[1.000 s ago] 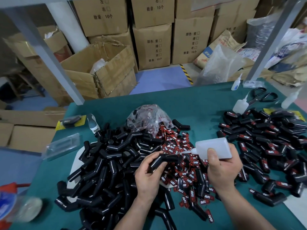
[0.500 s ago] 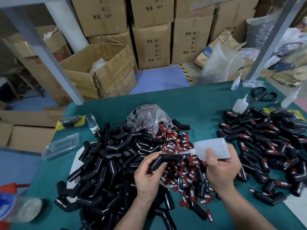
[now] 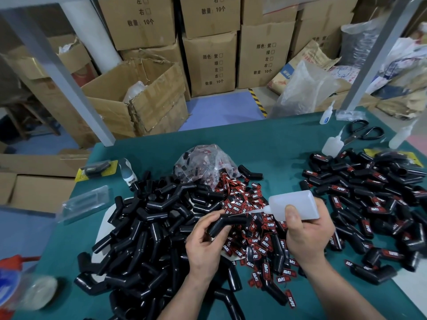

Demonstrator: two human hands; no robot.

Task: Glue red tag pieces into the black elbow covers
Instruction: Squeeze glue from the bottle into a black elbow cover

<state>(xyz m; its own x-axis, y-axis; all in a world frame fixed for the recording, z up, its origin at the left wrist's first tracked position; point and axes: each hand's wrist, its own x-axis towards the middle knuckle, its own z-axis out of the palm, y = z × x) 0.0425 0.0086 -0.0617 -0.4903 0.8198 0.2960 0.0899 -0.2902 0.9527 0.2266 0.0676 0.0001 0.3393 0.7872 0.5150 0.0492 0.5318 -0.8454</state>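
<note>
Black hard plastic in the left hand (image 3: 203,245) — one elbow cover (image 3: 227,224), gripped by curled fingers and thumb near its ribbed end, held above the heap of red tags (image 3: 249,199). Likely light, rigid, a little slick; best taken at the ribbing, clear of any glue. In the right hand (image 3: 307,234), a soft white glue bottle (image 3: 293,205), clasped round, nozzle at the cover's end. Reads "TAPER" on the tags — and "10个" on cartons (image 3: 210,63) beyond the table (image 3: 265,144).

Green desk (image 3: 265,144): black elbow covers (image 3: 143,227) heaped at 8 o'clock, loose red tags (image 3: 251,199) at centre, tagged covers (image 3: 374,197) at 3, clear bag (image 3: 203,162) at 12, scissors (image 3: 362,132) and small glue bottle (image 3: 332,146) at 2.
</note>
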